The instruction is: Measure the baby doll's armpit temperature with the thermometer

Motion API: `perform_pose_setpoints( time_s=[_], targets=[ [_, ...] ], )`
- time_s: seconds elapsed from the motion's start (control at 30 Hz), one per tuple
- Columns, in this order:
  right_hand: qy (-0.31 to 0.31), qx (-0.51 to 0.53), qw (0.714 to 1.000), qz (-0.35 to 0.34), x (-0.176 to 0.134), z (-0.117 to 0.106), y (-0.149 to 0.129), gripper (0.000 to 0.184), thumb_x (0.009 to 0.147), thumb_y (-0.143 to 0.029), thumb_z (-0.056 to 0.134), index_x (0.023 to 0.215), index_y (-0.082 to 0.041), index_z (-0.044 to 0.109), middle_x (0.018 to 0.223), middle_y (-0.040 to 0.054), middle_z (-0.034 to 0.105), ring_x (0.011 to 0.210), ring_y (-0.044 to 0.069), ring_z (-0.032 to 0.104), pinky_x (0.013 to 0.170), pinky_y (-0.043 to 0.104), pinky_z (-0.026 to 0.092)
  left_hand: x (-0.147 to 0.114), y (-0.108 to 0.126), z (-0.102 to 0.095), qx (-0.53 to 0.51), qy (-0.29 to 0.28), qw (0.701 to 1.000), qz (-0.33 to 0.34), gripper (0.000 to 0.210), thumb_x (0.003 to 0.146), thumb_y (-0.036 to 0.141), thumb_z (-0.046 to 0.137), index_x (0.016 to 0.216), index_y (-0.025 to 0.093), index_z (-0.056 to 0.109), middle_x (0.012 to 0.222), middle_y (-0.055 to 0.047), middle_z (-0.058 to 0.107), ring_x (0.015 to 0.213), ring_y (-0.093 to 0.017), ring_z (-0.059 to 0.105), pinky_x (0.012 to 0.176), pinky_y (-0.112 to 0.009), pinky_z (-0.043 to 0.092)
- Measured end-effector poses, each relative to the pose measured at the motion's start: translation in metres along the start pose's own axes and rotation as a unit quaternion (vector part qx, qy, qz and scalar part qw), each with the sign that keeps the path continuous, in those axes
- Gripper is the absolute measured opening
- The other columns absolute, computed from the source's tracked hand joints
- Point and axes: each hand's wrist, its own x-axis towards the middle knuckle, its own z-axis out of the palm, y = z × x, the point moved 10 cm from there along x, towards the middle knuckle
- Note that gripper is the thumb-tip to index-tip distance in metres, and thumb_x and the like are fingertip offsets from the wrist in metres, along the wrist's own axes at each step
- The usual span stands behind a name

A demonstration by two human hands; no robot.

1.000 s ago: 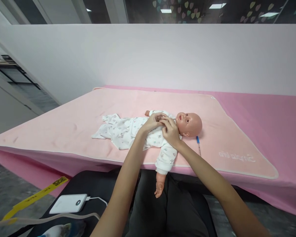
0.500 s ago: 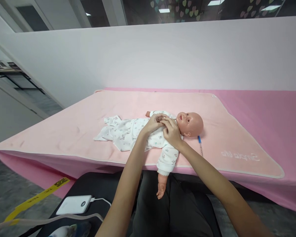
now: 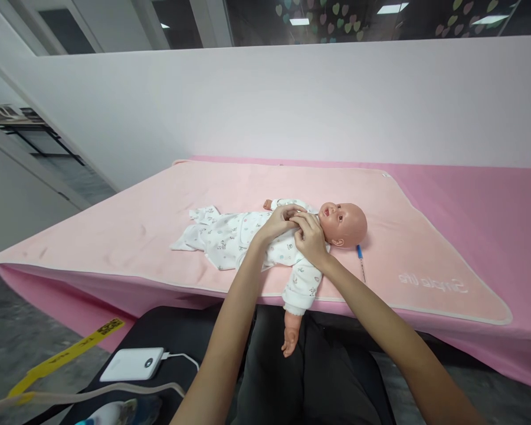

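Observation:
A baby doll [image 3: 344, 225] lies on its back on a pink mat, its head to the right and its mouth open. It wears a white printed top [image 3: 287, 251] and trousers [image 3: 225, 236]; one arm [image 3: 292, 333] hangs over the near edge. My left hand [image 3: 283, 221] bends over the upper chest, its fingers closed at the top near the neckline. Beside it, my right hand [image 3: 310, 236] is closed at the same spot, fingertips meeting the left ones. The cloth between the fingertips is mostly hidden.
A blue-capped syringe-like stick [image 3: 361, 262] lies by the doll's head. The pink mat [image 3: 425, 254] covers a table with a darker pink cloth [image 3: 504, 236], against a white wall [image 3: 292, 100]. A white power bank [image 3: 133, 364] with a cable rests on a dark seat at lower left.
The view has shifted slightly. Both hands stay at the doll's neckline, with hardly any visible finger movement.

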Motion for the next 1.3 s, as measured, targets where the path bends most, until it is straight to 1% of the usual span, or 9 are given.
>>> perform_pose_setpoints(
  time_s=[0.2, 0.4, 0.6, 0.77, 0.97, 1.13, 1.3],
  targets=[
    [-0.001, -0.002, 1.000, 0.001, -0.0011, -0.0001, 0.0003, 0.039, 0.070, -0.001, 0.038, 0.099, -0.018, 0.059, 0.100, 0.0071, 0.060, 0.100, 0.020, 0.052, 0.090, 0.037, 0.045, -0.0001, 0.0006, 0.0001, 0.008, -0.006, 1.000, 0.007, 0.042, 0.059, 0.007, 0.053, 0.100, 0.012, 0.063, 0.087, -0.003, 0.065, 0.079, -0.012, 0.060, 0.073, -0.021, 0.045],
    [-0.001, -0.002, 1.000, 0.002, -0.0013, -0.0002, 0.0001, 0.039, 0.071, -0.002, 0.038, 0.100, -0.019, 0.059, 0.100, 0.0072, 0.061, 0.099, 0.020, 0.053, 0.089, 0.038, 0.046, 0.0002, -0.0043, -0.0011, -0.008, -0.004, 1.000, -0.015, 0.042, 0.059, 0.008, 0.056, 0.100, 0.012, 0.062, 0.079, -0.002, 0.064, 0.076, -0.012, 0.060, 0.069, -0.021, 0.045],
    [-0.001, 0.004, 1.000, 0.005, -0.0008, -0.0008, 0.0000, 0.039, 0.071, -0.002, 0.038, 0.099, -0.019, 0.059, 0.100, 0.0073, 0.061, 0.099, 0.020, 0.053, 0.089, 0.038, 0.046, 0.0003, -0.0058, -0.0003, -0.018, -0.008, 1.000, -0.013, 0.041, 0.060, 0.009, 0.057, 0.100, 0.012, 0.062, 0.079, -0.001, 0.064, 0.075, -0.011, 0.060, 0.069, -0.020, 0.044],
    [0.007, 0.006, 1.000, -0.002, -0.0007, -0.0024, -0.0014, 0.039, 0.071, -0.002, 0.038, 0.099, -0.018, 0.060, 0.100, 0.0079, 0.061, 0.098, 0.020, 0.053, 0.088, 0.038, 0.047, -0.0005, -0.0050, -0.0011, -0.017, 0.001, 1.000, -0.017, 0.040, 0.059, 0.010, 0.057, 0.099, 0.012, 0.062, 0.076, -0.001, 0.063, 0.075, -0.012, 0.060, 0.068, -0.021, 0.044],
    [0.006, 0.015, 1.000, 0.009, -0.0014, -0.0016, 0.0014, 0.038, 0.073, -0.003, 0.039, 0.100, -0.019, 0.059, 0.102, 0.0077, 0.060, 0.100, 0.020, 0.053, 0.089, 0.038, 0.047, -0.0006, -0.0046, -0.0014, -0.012, 0.002, 1.000, -0.019, 0.041, 0.059, 0.011, 0.057, 0.099, 0.012, 0.061, 0.081, -0.003, 0.064, 0.078, -0.013, 0.060, 0.070, -0.023, 0.046],
    [0.011, 0.015, 1.000, 0.011, -0.0019, -0.0029, 0.0017, 0.037, 0.076, -0.004, 0.038, 0.101, -0.020, 0.059, 0.103, 0.0080, 0.060, 0.100, 0.019, 0.054, 0.088, 0.037, 0.048, 0.0000, -0.0075, -0.0031, -0.010, 0.007, 1.000, -0.022, 0.039, 0.059, 0.013, 0.058, 0.097, 0.013, 0.062, 0.082, -0.001, 0.064, 0.079, -0.014, 0.060, 0.073, -0.026, 0.046],
    [0.026, 0.020, 0.999, 0.002, -0.0031, -0.0060, -0.0009, 0.037, 0.080, -0.004, 0.034, 0.104, -0.019, 0.059, 0.104, 0.0082, 0.060, 0.102, 0.018, 0.055, 0.090, 0.036, 0.048, 0.0002, -0.0065, -0.0037, -0.023, 0.016, 0.999, -0.022, 0.036, 0.059, 0.014, 0.059, 0.095, 0.012, 0.062, 0.082, -0.002, 0.064, 0.078, -0.013, 0.060, 0.071, -0.024, 0.046]
  ],
)
